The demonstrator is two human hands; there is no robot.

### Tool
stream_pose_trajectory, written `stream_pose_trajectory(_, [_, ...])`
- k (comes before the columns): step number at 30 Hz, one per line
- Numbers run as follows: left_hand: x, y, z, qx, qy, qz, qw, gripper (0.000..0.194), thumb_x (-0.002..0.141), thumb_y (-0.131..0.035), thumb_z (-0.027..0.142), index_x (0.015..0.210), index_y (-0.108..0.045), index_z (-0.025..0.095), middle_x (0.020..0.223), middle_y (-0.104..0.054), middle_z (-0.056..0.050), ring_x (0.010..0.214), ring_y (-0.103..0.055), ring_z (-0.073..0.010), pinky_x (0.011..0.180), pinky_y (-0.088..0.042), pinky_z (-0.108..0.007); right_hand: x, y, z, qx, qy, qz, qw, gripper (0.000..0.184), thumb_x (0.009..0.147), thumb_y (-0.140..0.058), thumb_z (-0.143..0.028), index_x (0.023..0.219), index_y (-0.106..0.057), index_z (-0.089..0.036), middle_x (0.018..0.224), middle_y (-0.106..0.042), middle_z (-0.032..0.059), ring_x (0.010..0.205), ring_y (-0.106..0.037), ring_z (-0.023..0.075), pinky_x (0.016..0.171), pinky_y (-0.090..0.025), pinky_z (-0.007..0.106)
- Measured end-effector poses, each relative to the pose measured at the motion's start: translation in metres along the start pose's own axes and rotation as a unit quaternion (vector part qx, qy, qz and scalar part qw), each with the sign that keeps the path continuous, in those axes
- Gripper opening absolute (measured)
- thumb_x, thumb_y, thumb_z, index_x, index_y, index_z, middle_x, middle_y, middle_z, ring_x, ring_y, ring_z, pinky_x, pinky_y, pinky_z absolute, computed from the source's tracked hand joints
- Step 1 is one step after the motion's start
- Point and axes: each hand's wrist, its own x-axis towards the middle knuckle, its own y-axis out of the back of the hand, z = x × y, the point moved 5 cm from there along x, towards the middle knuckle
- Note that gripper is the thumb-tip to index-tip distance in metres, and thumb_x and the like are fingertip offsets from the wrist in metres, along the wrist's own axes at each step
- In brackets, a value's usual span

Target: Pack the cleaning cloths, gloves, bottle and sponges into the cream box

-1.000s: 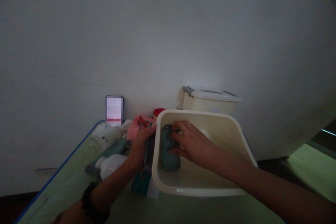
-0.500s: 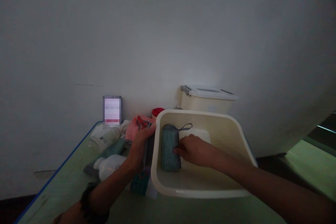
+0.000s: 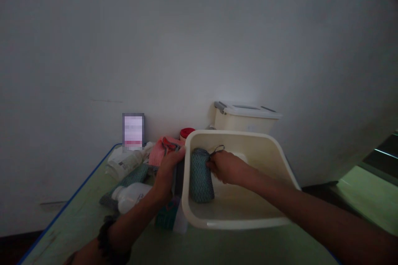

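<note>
- in the head view, the right hand is reaching into the basin, right of the frame's lower middle; its fingers are pinching together at the upper right edge of the pouch, just below the loop.
- the pouch is lying inside the basin, along its left wall, just below the frame's middle.
- the left hand is touching the basin's left rim with its thumb; its other fingers are mostly hiding, so whether they are clamping cannot be told.
- left of it, a white bottle and a jar are lying on the table.
- near the frame's middle, a pink cloth is lying, and a lidded box is standing behind the basin.
</note>
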Motion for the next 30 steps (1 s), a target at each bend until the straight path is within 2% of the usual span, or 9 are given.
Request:
stream_pose_trajectory(2, [-0.002,0.001,0.002,0.005,-0.027,0.008,1.0,0.027,0.069,-0.068,0.035,0.088,-0.066,0.015,0.081,-0.071,-0.003,0.078,-0.065,-0.0203,0.066,-0.05,-0.027,-0.004,0.003,-0.001,-0.031,-0.007,0.021,0.999,0.032,0.086,-0.041,-0.024,0.089,-0.068,-0.008,0.09,-0.069,0.0216,0.078,-0.068,0.0263,0.065,-0.049,0.034])
stream_pose_trajectory(5, [-0.008,-0.005,-0.004,0.004,0.03,-0.002,1.0,0.024,0.07,-0.066,0.038,0.078,-0.066,0.015,0.066,-0.069,-0.002,0.061,-0.064,-0.0179,0.056,-0.048,-0.027,-0.014,0.013,-0.002,-0.06,-0.009,0.033,0.998,0.034,0.086,-0.041,-0.027,0.09,-0.069,-0.009,0.094,-0.068,0.0235,0.085,-0.067,0.0317,0.067,-0.048,0.039])
stream_pose_trajectory(10, [-0.02,-0.023,-0.026,0.046,0.12,0.003,0.992,0.029,0.075,-0.061,0.044,0.072,-0.067,0.015,0.051,-0.066,-0.001,0.051,-0.062,-0.019,0.048,-0.045,-0.027,-0.031,0.03,0.016,-0.051,-0.013,0.004,0.999,0.036,0.086,-0.041,-0.031,0.079,-0.07,-0.012,0.071,-0.07,0.0143,0.067,-0.068,0.0241,0.061,-0.047,0.032])
stream_pose_trajectory(14, [-0.017,-0.046,-0.052,0.033,0.148,-0.049,0.987,0.031,0.078,-0.058,0.044,0.074,-0.067,0.015,0.058,-0.068,-0.003,0.057,-0.065,-0.0191,0.052,-0.046,-0.025,-0.038,0.028,0.039,-0.033,-0.038,-0.014,0.999,0.036,0.087,-0.038,-0.024,0.077,-0.07,-0.011,0.063,-0.069,0.0105,0.053,-0.065,0.0174,0.057,-0.045,0.027])
stream_pose_trajectory(21, [0.005,-0.061,-0.077,0.093,0.192,-0.091,0.973,0.036,0.083,-0.047,0.048,0.08,-0.061,0.015,0.066,-0.068,-0.006,0.056,-0.062,-0.0186,0.049,-0.05,-0.029,-0.043,0.015,0.058,-0.007,-0.067,0.031,0.997,0.035,0.088,-0.038,-0.027,0.079,-0.068,-0.013,0.074,-0.07,0.0123,0.066,-0.066,0.0202,0.06,-0.042,0.028])
stream_pose_trajectory(24, [0.008,-0.056,-0.072,0.141,0.201,-0.113,0.963,0.043,0.08,-0.048,0.054,0.08,-0.062,0.014,0.067,-0.067,-0.007,0.056,-0.062,-0.0198,0.049,-0.052,-0.032,-0.042,0.017,0.055,0.002,-0.076,0.083,0.994,0.035,0.088,-0.036,-0.027,0.083,-0.067,-0.012,0.086,-0.069,0.0173,0.08,-0.065,0.0261,0.064,-0.041,0.031])
stream_pose_trajectory(27, [0.008,-0.047,-0.055,0.258,0.191,-0.16,0.934,0.054,0.079,-0.043,0.062,0.074,-0.062,0.011,0.064,-0.066,-0.012,0.05,-0.06,-0.0212,0.044,-0.049,-0.032,-0.04,0.024,0.046,0.029,-0.068,0.131,0.989,0.036,0.09,-0.033,-0.028,0.086,-0.065,-0.013,0.09,-0.068,0.017,0.082,-0.063,0.0247,0.065,-0.038,0.03])
stream_pose_trajectory(28, [0.009,-0.043,-0.044,0.379,0.143,-0.193,0.894,0.058,0.082,-0.031,0.063,0.075,-0.06,0.013,0.067,-0.066,-0.011,0.051,-0.061,-0.0199,0.042,-0.048,-0.029,-0.04,0.026,0.042,0.043,-0.058,0.143,0.987,0.036,0.091,-0.032,-0.028,0.085,-0.064,-0.014,0.089,-0.068,0.0151,0.079,-0.063,0.0226,0.064,-0.037,0.029])
stream_pose_trajectory(30, [0.013,-0.026,-0.019,0.455,0.084,-0.173,0.869,0.048,0.08,-0.038,0.061,0.08,-0.057,0.017,0.07,-0.066,-0.009,0.054,-0.061,-0.0185,0.042,-0.044,-0.024,-0.038,0.031,0.03,0.074,-0.031,0.162,0.984,0.035,0.092,-0.031,-0.03,0.083,-0.062,-0.016,0.085,-0.068,0.0105,0.074,-0.061,0.0183,0.062,-0.035,0.027])
